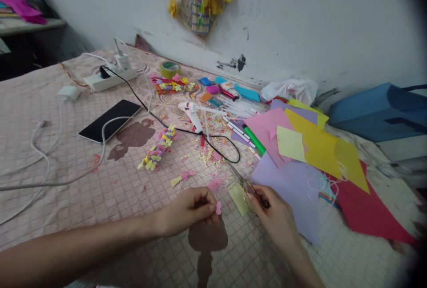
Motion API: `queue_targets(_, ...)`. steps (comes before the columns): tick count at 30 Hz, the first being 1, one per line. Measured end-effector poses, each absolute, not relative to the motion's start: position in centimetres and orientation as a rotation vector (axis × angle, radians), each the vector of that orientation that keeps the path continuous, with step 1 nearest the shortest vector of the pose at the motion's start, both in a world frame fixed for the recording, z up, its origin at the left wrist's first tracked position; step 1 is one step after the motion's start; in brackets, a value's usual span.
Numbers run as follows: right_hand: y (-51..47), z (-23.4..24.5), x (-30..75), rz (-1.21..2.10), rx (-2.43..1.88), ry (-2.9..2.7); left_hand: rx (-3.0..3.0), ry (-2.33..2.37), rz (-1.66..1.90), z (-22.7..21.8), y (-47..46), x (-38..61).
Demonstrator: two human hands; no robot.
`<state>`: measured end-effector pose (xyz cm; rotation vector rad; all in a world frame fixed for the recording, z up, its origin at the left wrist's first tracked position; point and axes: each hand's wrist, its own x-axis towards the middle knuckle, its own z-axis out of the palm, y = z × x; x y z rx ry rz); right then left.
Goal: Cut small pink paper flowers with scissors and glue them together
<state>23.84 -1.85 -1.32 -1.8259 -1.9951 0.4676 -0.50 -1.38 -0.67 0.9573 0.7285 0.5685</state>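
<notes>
Left hand: closed, thumb and fingers pinching a small pink paper cutout at the fingertips.
Right hand: gripping gold-handled scissors, blades angled up and left, just beside the left hand.
Beside scissors: pale yellow paper slip, lying flat.
Under hands: pink quilted cover, stained brown in patches, strewn with paper scraps.
Right of hands: lilac paper sheet just beside the right hand, overlapped by a yellow paper sheet; red paper sheet beneath.
Left, farther off: strip of paper hearts, black phone.
Back: white glue gun, power strip.
</notes>
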Motion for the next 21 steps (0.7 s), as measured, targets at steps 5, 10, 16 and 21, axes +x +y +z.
queue_targets(5,-1.7,-0.6,23.9,0.401,-1.763,-1.945,0.902,0.756,0.540,-0.5,-1.0,-0.6)
queue_targets(10,-2.0,0.4,22.3,0.801,-1.573,-1.702,0.885,0.774,0.539,-0.6,-0.5,-0.6)
queue_targets(16,-1.8,0.8,19.2,1.513,-1.389,-1.469,0.943,0.758,0.535,-0.7,-0.6,-0.5)
queue_targets(21,-0.9,0.1,18.1,1.836,-1.198,-1.375,0.987,0.744,0.555,-0.7,-0.6,-0.6)
